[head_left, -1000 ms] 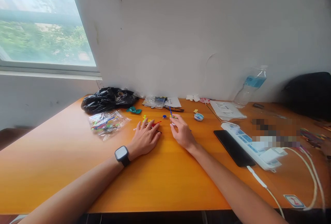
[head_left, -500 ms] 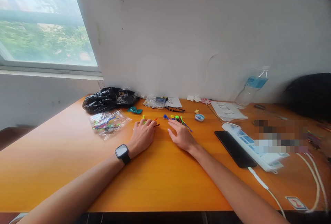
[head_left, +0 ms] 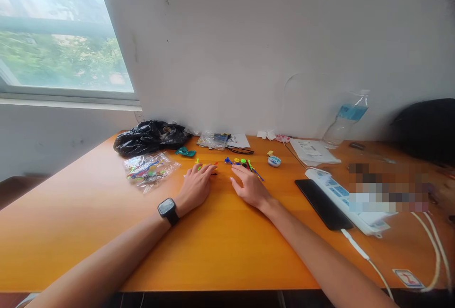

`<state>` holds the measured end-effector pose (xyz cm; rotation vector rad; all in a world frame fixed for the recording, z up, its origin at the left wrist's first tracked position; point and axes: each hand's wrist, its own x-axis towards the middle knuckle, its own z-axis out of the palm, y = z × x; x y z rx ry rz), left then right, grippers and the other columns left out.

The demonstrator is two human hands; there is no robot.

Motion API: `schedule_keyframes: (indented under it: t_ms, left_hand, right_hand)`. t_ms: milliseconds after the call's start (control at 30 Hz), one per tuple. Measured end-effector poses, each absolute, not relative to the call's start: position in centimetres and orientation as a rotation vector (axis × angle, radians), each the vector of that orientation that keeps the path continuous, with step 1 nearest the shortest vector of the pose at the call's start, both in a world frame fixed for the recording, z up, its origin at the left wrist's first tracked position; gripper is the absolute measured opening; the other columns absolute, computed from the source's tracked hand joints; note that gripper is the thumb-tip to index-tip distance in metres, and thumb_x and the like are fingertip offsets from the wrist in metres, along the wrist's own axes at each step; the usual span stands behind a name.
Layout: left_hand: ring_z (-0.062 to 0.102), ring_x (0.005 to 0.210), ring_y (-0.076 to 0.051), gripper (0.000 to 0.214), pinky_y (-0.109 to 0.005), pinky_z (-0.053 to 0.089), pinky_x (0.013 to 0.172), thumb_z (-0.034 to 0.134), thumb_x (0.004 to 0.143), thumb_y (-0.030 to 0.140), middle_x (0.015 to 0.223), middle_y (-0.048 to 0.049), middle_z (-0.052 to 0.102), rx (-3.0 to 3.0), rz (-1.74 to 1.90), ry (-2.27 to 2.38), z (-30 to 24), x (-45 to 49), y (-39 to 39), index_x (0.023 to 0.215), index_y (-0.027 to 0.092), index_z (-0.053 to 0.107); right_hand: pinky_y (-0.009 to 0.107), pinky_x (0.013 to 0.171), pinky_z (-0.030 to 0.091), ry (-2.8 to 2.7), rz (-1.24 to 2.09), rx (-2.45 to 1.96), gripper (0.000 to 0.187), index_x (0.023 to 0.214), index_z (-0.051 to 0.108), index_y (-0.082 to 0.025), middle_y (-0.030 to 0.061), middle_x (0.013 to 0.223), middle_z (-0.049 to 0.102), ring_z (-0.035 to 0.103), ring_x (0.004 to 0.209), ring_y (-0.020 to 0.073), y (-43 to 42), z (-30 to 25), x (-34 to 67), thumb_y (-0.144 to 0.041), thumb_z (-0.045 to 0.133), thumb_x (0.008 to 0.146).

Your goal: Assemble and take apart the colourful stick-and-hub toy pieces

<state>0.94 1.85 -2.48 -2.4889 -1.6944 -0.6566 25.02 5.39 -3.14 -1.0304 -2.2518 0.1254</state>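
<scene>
My left hand, with a black watch on the wrist, lies palm down over a few small plastic pieces, its fingers stretched and slightly bent. A yellow piece pokes out beyond its fingers, and a red tip and a black piece show at its right side. The fingertips partly cover these pieces. My right hand rests on the table with fingers extended and thumb apart. Just past its fingertips lies a cluster of small colourful plastic pieces, blue, yellow, green and red, partly hidden by the hand.
A clear bag of colourful pieces lies left, before a black plastic bag. A teal wrapper and a small round container sit farther back. Right are a phone, a power strip and a water bottle.
The black piece by my left fingers now lies flatter and slightly lower, and the red tip has shifted a little. My left fingers moved slightly; my right hand stays nearly still.
</scene>
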Motion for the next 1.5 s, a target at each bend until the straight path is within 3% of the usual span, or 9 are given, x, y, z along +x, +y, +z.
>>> schedule_keyframes:
  t_ms: [300, 467, 700, 800, 933, 1167, 1333, 1433, 1500]
  left_hand:
    - [0.047, 0.133, -0.034, 0.047, -0.051, 0.045, 0.109, 0.045, 0.1, 0.015, 0.145, -0.0085, 0.061, -2.465, -0.743, -1.658, -2.7, 1.1, 1.9, 0.146, 0.024, 0.051]
    - [0.046, 0.132, -0.034, 0.048, -0.052, 0.044, 0.112, 0.052, 0.099, 0.018, 0.142, -0.0096, 0.061, -2.455, -0.868, -1.606, -3.3, 1.0, 2.2, 0.146, 0.026, 0.051]
    - [0.039, 0.139, -0.037, 0.062, -0.057, 0.042, 0.116, 0.064, 0.095, 0.026, 0.152, -0.0104, 0.053, -2.523, -0.859, -1.52, -2.9, 1.0, 1.4, 0.154, 0.026, 0.046]
    - [0.036, 0.142, -0.039, 0.06, -0.062, 0.039, 0.117, 0.071, 0.093, 0.035, 0.154, -0.0106, 0.05, -2.608, -0.83, -1.458, -2.5, 1.1, 1.0, 0.15, 0.028, 0.052]
    - [0.038, 0.141, -0.039, 0.039, -0.063, 0.039, 0.117, 0.07, 0.095, 0.039, 0.153, -0.008, 0.051, -2.69, -0.797, -1.396, -2.1, 1.3, 0.7, 0.133, 0.031, 0.066]
    - [0.033, 0.145, -0.041, 0.048, -0.068, 0.035, 0.117, 0.06, 0.101, 0.031, 0.161, -0.0065, 0.046, -2.758, -0.697, -1.351, -1.9, 1.4, 0.4, 0.148, 0.035, 0.057]
    - [0.037, 0.143, -0.04, 0.046, -0.065, 0.035, 0.118, 0.06, 0.1, 0.027, 0.155, -0.0053, 0.054, -2.808, -0.73, -1.312, -1.4, 1.4, 0.4, 0.146, 0.035, 0.06]
    - [0.041, 0.14, -0.037, 0.044, -0.06, 0.038, 0.117, 0.063, 0.097, 0.023, 0.148, -0.0055, 0.06, -2.827, -0.772, -1.278, -1.1, 1.4, 0.4, 0.139, 0.033, 0.064]
    - [0.046, 0.133, -0.034, 0.036, -0.055, 0.041, 0.115, 0.062, 0.097, 0.022, 0.141, -0.0052, 0.064, -2.836, -0.802, -1.246, -0.9, 1.5, 0.4, 0.132, 0.031, 0.068]
  right_hand:
    - [0.046, 0.113, 0.052, -2.269, 0.174, -1.033, 0.035, 0.129, 0.072, -0.016, 0.0166, 0.141, 0.067, 0.065, 0.13, 0.0298, 5.3, -3.1, 25.1, -0.026, 0.057, 0.1]
    - [0.04, 0.101, 0.056, -2.22, 0.22, -0.943, 0.022, 0.1, 0.077, -0.021, 0.0109, 0.114, 0.076, 0.072, 0.107, 0.0254, 4.4, -1.9, 24.7, -0.024, 0.055, 0.101]
    - [0.033, 0.08, 0.055, -2.031, 0.427, -0.881, 0.041, 0.064, 0.06, -0.022, 0.0039, 0.073, 0.067, 0.066, 0.074, 0.0198, 2.1, 0.0, 24.3, -0.036, 0.056, 0.103]
    - [0.033, 0.074, 0.053, -1.915, 0.489, -0.891, 0.05, 0.057, 0.054, -0.022, 0.0026, 0.063, 0.06, 0.059, 0.064, 0.0182, 1.5, 0.4, 24.3, -0.041, 0.056, 0.103]
    - [0.032, 0.066, 0.049, -1.84, 0.492, -0.931, 0.053, 0.056, 0.054, -0.021, 0.003, 0.061, 0.06, 0.056, 0.061, 0.0175, 1.8, 0.6, 24.5, -0.044, 0.054, 0.103]
    - [0.028, 0.058, 0.041, -2.07, 0.5, -0.986, 0.044, 0.06, 0.058, -0.02, 0.0008, 0.062, 0.059, 0.05, 0.058, 0.0141, 2.7, -1.0, 24.5, -0.04, 0.062, 0.099]
    - [0.028, 0.061, 0.04, -2.239, 0.522, -0.912, 0.042, 0.06, 0.057, -0.02, -0.0002, 0.061, 0.056, 0.048, 0.059, 0.0138, 1.4, -1.0, 24.0, -0.038, 0.063, 0.097]
    - [0.027, 0.059, 0.041, -2.22, 0.731, -0.891, 0.038, 0.063, 0.061, -0.019, -0.0001, 0.063, 0.059, 0.049, 0.059, 0.0131, 0.1, 1.1, 23.9, -0.038, 0.066, 0.096]
    - [0.024, 0.058, 0.044, -2.255, 1.137, -0.777, 0.027, 0.078, 0.071, -0.018, 0.0005, 0.072, 0.067, 0.057, 0.061, 0.0126, -1.1, 3.2, 23.9, -0.038, 0.067, 0.096]
